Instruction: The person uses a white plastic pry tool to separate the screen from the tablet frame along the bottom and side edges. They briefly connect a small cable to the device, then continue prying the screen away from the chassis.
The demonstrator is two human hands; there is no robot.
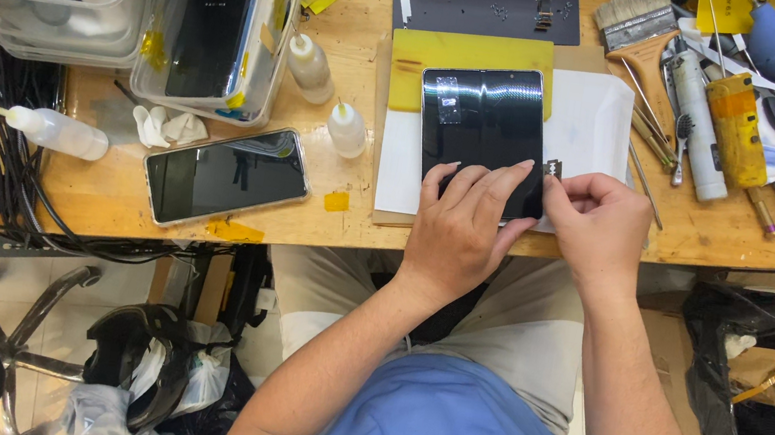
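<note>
My left hand rests fingers spread on the black device; my right hand pinches perhaps a small clip. Left of my fingers, a clear tub holds a phone.

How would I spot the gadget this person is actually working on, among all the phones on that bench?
Start at the wooden workbench and find the white sheet near its front edge. The black device lies there under the left hand. Unlike the slim phone to its left, it is nearly square.
</note>
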